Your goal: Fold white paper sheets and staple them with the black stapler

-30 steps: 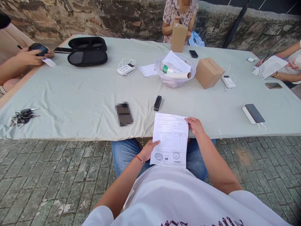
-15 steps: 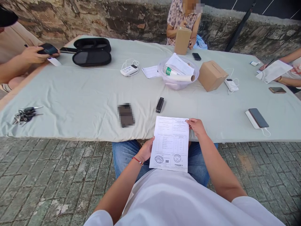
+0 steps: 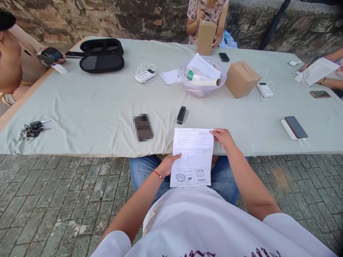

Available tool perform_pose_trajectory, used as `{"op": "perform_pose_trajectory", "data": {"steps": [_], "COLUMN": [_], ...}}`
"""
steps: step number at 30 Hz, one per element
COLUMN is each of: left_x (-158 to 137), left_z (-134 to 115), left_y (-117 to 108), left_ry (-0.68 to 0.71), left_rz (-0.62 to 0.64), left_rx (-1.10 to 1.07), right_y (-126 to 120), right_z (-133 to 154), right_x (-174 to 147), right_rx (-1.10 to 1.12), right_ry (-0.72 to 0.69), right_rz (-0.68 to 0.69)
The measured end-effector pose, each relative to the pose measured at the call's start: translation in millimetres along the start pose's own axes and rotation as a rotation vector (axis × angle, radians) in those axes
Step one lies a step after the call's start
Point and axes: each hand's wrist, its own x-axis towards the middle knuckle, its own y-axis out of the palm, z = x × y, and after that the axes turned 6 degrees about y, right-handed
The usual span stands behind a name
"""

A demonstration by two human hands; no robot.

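Over the blue jeans (image 3: 227, 180), near the table (image 3: 80, 103), is the paper (image 3: 194, 160). The left hand (image 3: 168, 165) pinches its side at nine o'clock, thumb on top, other fingers mostly hidden; the right hand (image 3: 223, 138) pinches its corner at one o'clock. A black stapler (image 3: 181, 115) lies at eleven o'clock from it. The paper looks light and bendy, likely easy to crease or rip, so a soft hold on its sides should do.

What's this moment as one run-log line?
left grip: holds printed paper, left edge | right grip: holds paper, top right corner | black stapler: on cloth-covered table, beyond paper
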Motion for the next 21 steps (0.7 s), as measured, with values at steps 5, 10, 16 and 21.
{"op": "perform_pose_trajectory", "data": {"steps": [5,10,16,21], "left_x": [-2,9,19,16], "left_z": [-5,-17,-35,-34], "left_y": [8,24,57,70], "left_ry": [0.009,0.143,0.362,0.494], "left_rz": [-0.027,-0.003,-0.029,-0.289], "left_rx": [0.063,0.222,0.273,0.168], "right_y": [-17,-52,-79,-43], "right_z": [14,60,170,183], "right_x": [-12,-31,-100,-154], "right_rx": [-0.082,-0.271,-0.453,-0.644], "right_ry": [-0.013,-0.278,-0.901,-1.227], "right_rz": [0.083,-0.032,-0.46,-0.557]}}
